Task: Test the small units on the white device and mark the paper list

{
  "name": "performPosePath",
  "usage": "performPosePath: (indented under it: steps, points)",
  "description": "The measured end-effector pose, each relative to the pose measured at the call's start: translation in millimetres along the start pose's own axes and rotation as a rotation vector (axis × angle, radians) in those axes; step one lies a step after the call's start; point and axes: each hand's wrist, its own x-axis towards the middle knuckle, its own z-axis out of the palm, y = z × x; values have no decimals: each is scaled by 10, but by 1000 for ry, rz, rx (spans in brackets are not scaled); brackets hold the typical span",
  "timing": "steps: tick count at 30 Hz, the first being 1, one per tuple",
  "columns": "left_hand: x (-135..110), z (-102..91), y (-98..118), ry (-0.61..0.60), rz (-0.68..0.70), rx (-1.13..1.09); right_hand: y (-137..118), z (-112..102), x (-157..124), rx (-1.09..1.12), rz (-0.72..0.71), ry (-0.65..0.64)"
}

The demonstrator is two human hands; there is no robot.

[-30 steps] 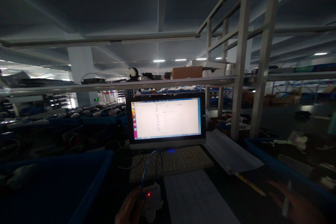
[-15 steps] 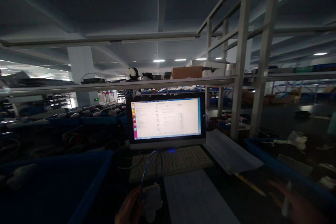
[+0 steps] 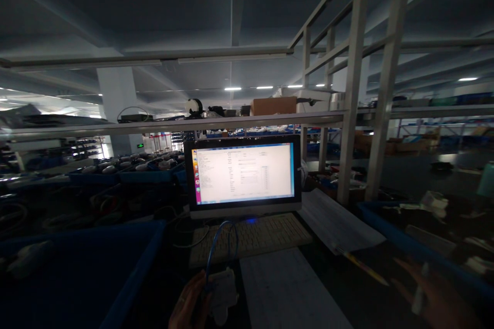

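Note:
At the bottom centre, my left hand (image 3: pixel 189 302) is closed at the left edge of a small white plastic device (image 3: pixel 223 293), close to where a blue cable (image 3: pixel 216 240) meets it. The cable loops up over the keyboard (image 3: pixel 266 236). A sheet of printed paper (image 3: pixel 287 288) lies just right of the device. At the lower right, my right hand (image 3: pixel 436 290) holds a white pen-like stick (image 3: pixel 420 290), its fingers partly stretched to the left. Darkness and blur hide the exact grip. Left of that hand lies a yellow pencil (image 3: pixel 365 267).
A lit monitor (image 3: pixel 245 175) stands behind the keyboard. More paper (image 3: pixel 339 221) lies to its right. Blue bins flank the table, one at left (image 3: pixel 77 267) and one at right (image 3: pixel 409 241) with white parts. A shelf (image 3: pixel 173 126) crosses above, joined to metal posts (image 3: pixel 351 82).
Little differs. The whole view has shifted very slightly. Both hands keep nearly the same places, with the white device and the white stick still in them.

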Motion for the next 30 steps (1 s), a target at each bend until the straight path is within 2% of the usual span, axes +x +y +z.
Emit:
performPosePath:
  steps: [2, 4, 10, 13, 17, 23, 30]
  points:
    - [-2, -12, 10, 21, -11, 9, -31, -42, 12, -52, -103, 40]
    - [-9, -38, 12, 50, -101, -3, -51, -73, 21, -75, -146, 47]
    - [32, -168, -17, 160, -594, -127, -102, -134, 50, -54, -138, 31]
    - [75, -191, -30, 233, -738, -181, -138, -170, 71, -69, -154, 45]
    - [90, -165, -30, 252, -793, -197, -125, -162, 65, -64, -163, 46]
    - [94, -153, 4, 214, -788, -206, -77, -105, 32, -38, -124, 0]
    - [114, -158, 39, 235, -754, -203, -199, -216, 61, -19, -48, -84]
